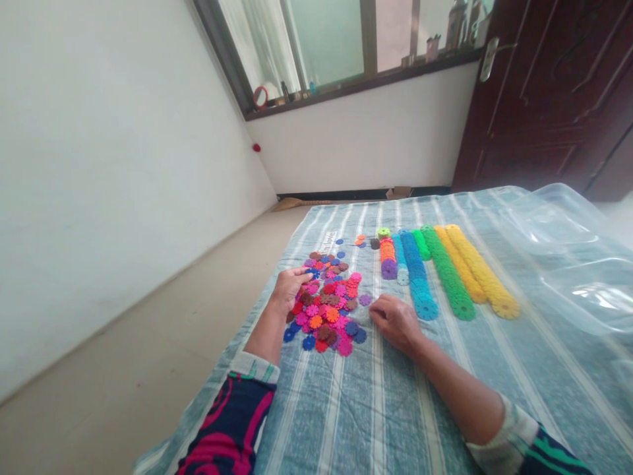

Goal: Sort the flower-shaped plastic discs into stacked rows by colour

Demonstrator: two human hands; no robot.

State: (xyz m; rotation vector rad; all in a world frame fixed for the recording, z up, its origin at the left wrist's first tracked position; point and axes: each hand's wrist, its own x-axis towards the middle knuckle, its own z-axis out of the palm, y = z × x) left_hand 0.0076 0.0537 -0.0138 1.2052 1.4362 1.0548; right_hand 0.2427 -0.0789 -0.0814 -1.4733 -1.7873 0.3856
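A mixed pile of notched plastic discs [329, 307], pink, red, orange, brown, purple and blue, lies on the striped cloth [346, 409]. At the pile's upper left edge, my left hand [291, 287] pinches a dark blue disc [312, 272]. My right hand [394, 320] rests on the cloth right of the pile, fingers curled together; whatever is between them is hidden. Just above its fingertips lies a purple disc [365, 300]. Overlapping rows of discs stretch to the right: blue [418, 274], green [448, 274], yellow [482, 270], and a shorter orange one [388, 254] ending in purple.
Two clear plastic containers [554, 214] [593, 293] are at the cloth's right side. Some loose discs [340, 254] and a printed label [329, 241] lie beyond the pile. A white wall [123, 132], a window ledge and a dark red door [554, 99] surround the covered surface.
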